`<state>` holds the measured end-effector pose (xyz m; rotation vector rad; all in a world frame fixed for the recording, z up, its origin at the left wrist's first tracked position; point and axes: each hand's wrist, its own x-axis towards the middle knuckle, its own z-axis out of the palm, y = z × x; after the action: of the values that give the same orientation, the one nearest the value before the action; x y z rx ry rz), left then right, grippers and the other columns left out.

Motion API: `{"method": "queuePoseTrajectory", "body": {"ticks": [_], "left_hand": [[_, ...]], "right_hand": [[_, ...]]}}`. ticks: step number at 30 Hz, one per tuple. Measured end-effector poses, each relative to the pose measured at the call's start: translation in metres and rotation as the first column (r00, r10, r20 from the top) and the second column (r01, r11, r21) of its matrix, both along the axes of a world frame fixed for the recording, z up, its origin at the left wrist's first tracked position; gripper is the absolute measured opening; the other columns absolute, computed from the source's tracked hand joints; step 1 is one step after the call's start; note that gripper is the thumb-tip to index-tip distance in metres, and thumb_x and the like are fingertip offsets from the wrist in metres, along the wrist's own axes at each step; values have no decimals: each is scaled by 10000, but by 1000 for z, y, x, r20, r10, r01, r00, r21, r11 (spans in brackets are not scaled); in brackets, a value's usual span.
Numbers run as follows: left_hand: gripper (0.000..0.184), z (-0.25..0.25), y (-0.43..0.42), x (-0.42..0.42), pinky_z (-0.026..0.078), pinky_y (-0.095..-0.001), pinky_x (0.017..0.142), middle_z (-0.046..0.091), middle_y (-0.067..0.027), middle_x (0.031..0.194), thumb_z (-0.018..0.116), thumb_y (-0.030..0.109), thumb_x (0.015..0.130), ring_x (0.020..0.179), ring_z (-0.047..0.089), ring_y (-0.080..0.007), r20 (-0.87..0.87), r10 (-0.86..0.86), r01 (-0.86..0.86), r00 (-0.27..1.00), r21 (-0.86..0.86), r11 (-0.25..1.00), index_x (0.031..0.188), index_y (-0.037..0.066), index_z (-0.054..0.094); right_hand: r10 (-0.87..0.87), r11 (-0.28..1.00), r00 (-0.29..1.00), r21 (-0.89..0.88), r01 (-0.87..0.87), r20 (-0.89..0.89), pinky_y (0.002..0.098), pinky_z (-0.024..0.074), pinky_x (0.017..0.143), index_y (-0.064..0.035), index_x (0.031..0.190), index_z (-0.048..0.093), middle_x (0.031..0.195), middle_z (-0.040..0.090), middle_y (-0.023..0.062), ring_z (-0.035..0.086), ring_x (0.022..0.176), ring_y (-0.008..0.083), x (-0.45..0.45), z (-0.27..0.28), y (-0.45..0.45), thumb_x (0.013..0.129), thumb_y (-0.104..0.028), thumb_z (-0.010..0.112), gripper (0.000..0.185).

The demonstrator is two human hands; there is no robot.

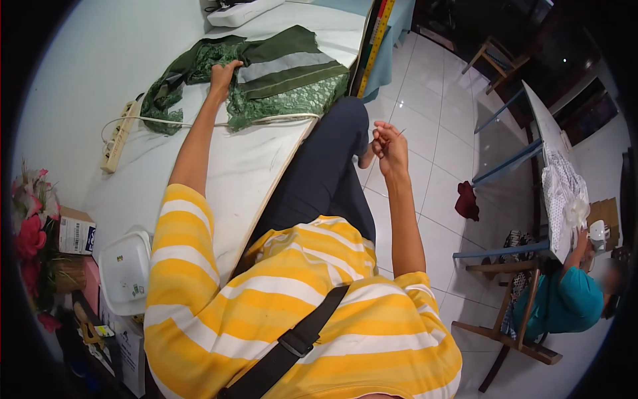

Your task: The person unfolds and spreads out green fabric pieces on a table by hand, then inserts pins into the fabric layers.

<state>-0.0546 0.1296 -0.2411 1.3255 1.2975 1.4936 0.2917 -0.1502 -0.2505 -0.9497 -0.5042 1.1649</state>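
Green lace garment point(299, 83) lies at eleven o'clock, spread unevenly on the white tabletop point(249, 179); we note plain green cloth alongside lace, with a pale strip point(286, 65) exposed between. We find the left hand point(224, 73) on its upper part, fingers against the cloth; whether they pinch it or merely press, we cannot tell. As to progress, we judge the piece only partly worked: lace and plain cloth lie as one bundle, yet the pale strip is uncovered and the whole lies rumpled. Stitching is too small to verify, so we cannot certify which seams are complete and which are outstanding. Toward one o'clock we record a yellow tape measure point(379, 40). At two o'clock the right hand point(389, 147), well apart from the garment, has its fingertips closed together on a slim, needle-like item point(403, 132). At four o'clock we observe a seated person in teal point(575, 299).
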Motion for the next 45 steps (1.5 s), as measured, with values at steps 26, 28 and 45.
{"method": "queuePoseTrajectory", "body": {"ticks": [26,28,45], "left_hand": [[187,-14,1,-31,426,-218,789,685,-18,817,687,171,773,790,585,-110,-58,-252,248,966,-73,966,863,17,742],[188,-16,-5,-24,425,-215,803,691,-13,825,680,173,780,805,590,-106,-117,-86,89,989,25,996,874,25,748],[102,22,-38,-25,454,-186,701,686,-60,848,664,-9,753,733,612,-91,501,-271,429,822,-233,872,855,-11,668]], "right_hand": [[-171,982,896,-4,189,410,160,321,553,-57,992,635,733,556,-3,447,617,51,49,23,46,843,-79,571,164],[-169,986,802,97,138,572,175,347,594,-58,1050,616,785,554,1,462,685,64,34,30,66,847,-94,590,208],[172,868,392,49,-494,904,263,405,577,-6,970,581,777,586,48,490,643,121,-184,88,222,866,-129,599,162]]}}
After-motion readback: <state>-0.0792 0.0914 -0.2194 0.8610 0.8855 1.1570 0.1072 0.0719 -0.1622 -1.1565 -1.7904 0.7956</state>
